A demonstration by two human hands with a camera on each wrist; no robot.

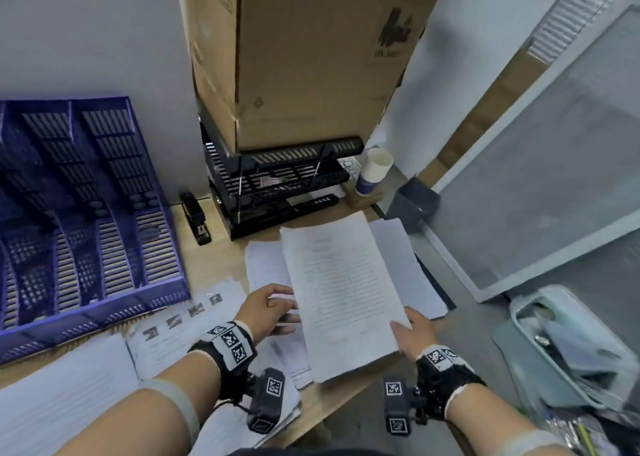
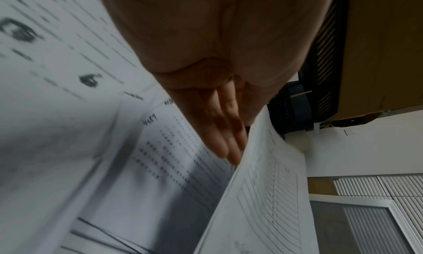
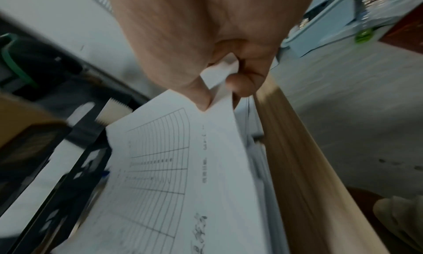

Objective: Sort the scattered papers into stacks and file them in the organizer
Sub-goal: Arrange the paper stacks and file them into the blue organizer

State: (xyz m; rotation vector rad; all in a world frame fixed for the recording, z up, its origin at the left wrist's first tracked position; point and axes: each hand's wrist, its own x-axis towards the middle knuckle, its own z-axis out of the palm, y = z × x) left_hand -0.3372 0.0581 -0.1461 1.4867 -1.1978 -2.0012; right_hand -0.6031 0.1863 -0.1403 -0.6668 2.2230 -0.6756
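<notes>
On the wooden tabletop (image 1: pixel 221 265), seen from the head camera, a purple organizer (image 1: pixel 86 220) lies at the left against a pale wall, and a black stapler (image 1: pixel 196 218) lies beside it. Behind, a black letter tray (image 1: pixel 277 185) carries a big cardboard box (image 1: pixel 304 57), with a paper cup (image 1: pixel 373 171) just to its right. Loose papers (image 1: pixel 194 320) cover the near part of the tabletop. The right hand (image 1: pixel 414 331) holds a stack of lined sheets (image 1: pixel 343 292) by its near right corner, raised above other papers, and the left hand (image 1: pixel 268 308) has straight fingers that go under the left edge of this stack. At the right, a grey floor, a leaning glass panel (image 1: pixel 554 178) and a pale bin (image 1: pixel 568 348) full of things are visible. From the left wrist camera, the left hand's fingers (image 2: pixel 225 131) lie straight between the raised stack (image 2: pixel 263 194) and a printed sheet (image 2: pixel 174 158) below. From the right wrist camera, the thumb and curled fingers (image 3: pixel 240 84) pinch the corner of the stack (image 3: pixel 183 167), whose top sheet is a ruled table; the tabletop edge (image 3: pixel 297 167) runs beside it, with grey floor beyond.
</notes>
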